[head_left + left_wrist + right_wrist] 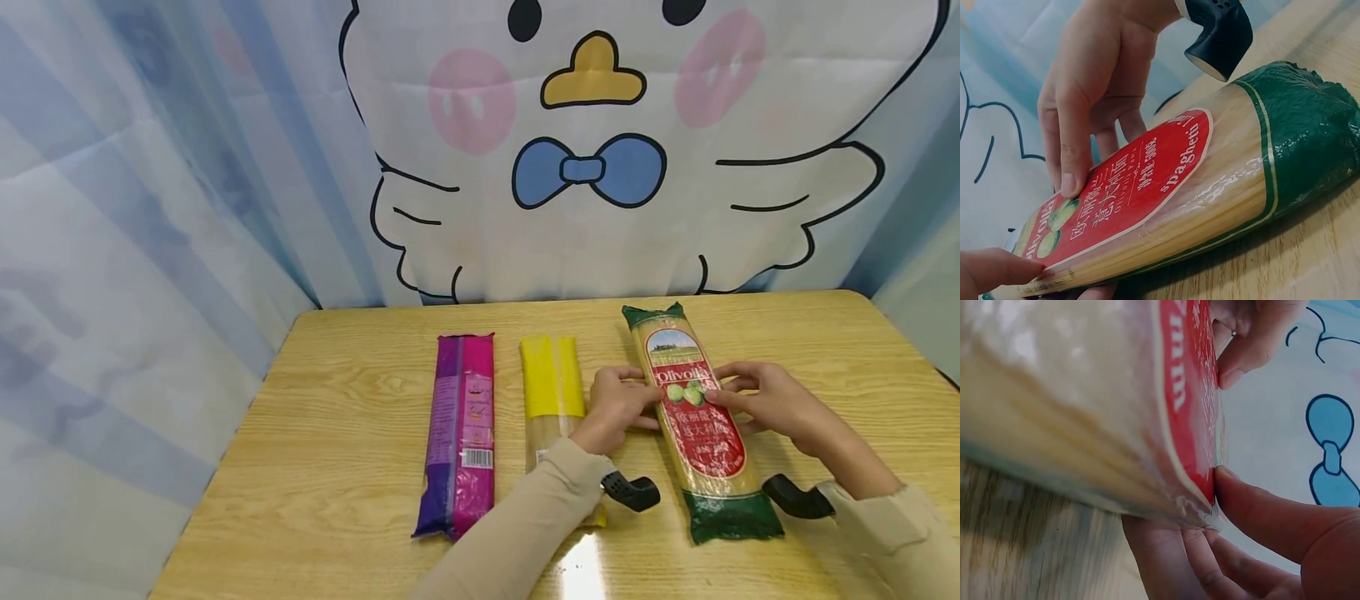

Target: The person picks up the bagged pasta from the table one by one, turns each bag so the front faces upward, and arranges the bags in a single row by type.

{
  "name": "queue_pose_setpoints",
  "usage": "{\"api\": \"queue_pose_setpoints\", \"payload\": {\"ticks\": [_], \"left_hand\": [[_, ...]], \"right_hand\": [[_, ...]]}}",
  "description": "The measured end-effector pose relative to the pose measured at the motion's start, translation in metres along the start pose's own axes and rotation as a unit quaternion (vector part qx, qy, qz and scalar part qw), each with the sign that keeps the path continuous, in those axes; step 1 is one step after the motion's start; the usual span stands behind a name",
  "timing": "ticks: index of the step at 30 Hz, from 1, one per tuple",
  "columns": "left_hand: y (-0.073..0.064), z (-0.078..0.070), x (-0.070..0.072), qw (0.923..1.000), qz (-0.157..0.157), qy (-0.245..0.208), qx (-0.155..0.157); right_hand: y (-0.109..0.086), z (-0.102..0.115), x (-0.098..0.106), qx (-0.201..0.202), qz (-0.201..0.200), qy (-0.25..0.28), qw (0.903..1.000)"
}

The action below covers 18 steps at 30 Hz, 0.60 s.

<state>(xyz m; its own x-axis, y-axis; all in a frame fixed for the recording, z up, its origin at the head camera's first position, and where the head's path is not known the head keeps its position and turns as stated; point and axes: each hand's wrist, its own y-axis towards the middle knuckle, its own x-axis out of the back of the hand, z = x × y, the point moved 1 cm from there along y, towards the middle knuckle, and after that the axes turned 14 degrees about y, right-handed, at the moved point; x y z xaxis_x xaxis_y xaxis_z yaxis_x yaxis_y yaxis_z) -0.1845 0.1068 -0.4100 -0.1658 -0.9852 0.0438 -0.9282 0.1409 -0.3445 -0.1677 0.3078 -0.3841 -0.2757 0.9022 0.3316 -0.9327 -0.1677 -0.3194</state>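
Note:
Both hands hold a spaghetti packet (pixel 705 417) with a red label and green ends, at the right of the table. At its left edge, my left hand (pixel 617 404) pinches it, thumb on the label side. My right hand (pixel 780 404) grips the opposite edge, with the thumb on the label. In the right wrist view the right hand's fingers (pixel 1204 562) reach under the packet. From the left wrist view, the green end (pixel 1310 137) lies close to the wood, and the left thumb (pixel 1000 272) presses near the printed olives.
A yellow-topped packet (pixel 552 379) lies left of the left hand, partly hidden by that forearm. Further left is a pink and purple packet (pixel 457 433). The wooden table (pixel 322 467) ends at a curtain (pixel 600 250) printed with a cartoon figure. Black wrist devices (pixel 633 492) sit at both cuffs.

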Motion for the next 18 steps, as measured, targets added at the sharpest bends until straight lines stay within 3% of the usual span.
{"api": "queue_pose_setpoints", "payload": {"ticks": [11, 14, 18], "left_hand": [[-0.0010, 0.0007, -0.0019, 0.9997, 0.007, 0.020, -0.008], [-0.0028, -0.0002, -0.0029, 0.9978, -0.021, 0.059, -0.022], [-0.0049, -0.0037, -0.0016, 0.9871, -0.071, 0.129, -0.061]], "right_hand": [[0.0013, -0.0042, -0.0006, -0.007, 0.002, -0.002, 1.0000], [-0.0001, -0.0039, -0.0016, -0.001, -0.002, -0.026, 0.9997], [-0.0056, 0.0004, 0.0002, 0.030, -0.028, -0.074, 0.9964]]}}
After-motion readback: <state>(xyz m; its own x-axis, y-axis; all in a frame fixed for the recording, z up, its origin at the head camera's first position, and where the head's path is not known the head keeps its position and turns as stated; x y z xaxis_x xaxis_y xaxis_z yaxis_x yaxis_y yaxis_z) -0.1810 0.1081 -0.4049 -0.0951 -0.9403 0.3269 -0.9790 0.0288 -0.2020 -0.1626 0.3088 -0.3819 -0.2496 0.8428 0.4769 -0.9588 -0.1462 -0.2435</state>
